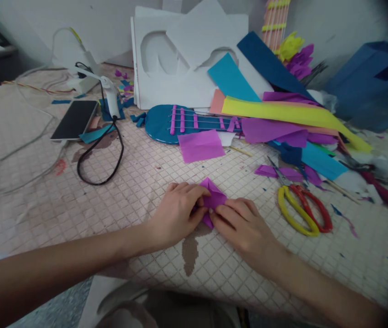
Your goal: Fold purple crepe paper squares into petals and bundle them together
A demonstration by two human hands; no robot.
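A small folded piece of purple paper [214, 197] lies on the patterned tablecloth, between my two hands. Its upper corner points away from me, with crease lines showing. My left hand [180, 207] pinches its left side, thumb and forefinger curled onto the paper. From the right, my right hand [242, 223] presses and grips the near right edge, its thumb close to the left thumb. Fingers hide parts of both sides. Just beyond them rests a flat purple paper rectangle [201, 146], beside a blue paper guitar [166, 124] with purple strips and strings.
Scissors [298, 205] with yellow and red handles lie to the right. Coloured paper strips [283, 111] pile up behind them. A phone [75, 120], a white device [112, 98] and a black cord loop [100, 183] are at the left. White cut-out boards [153, 86] lean at the back.
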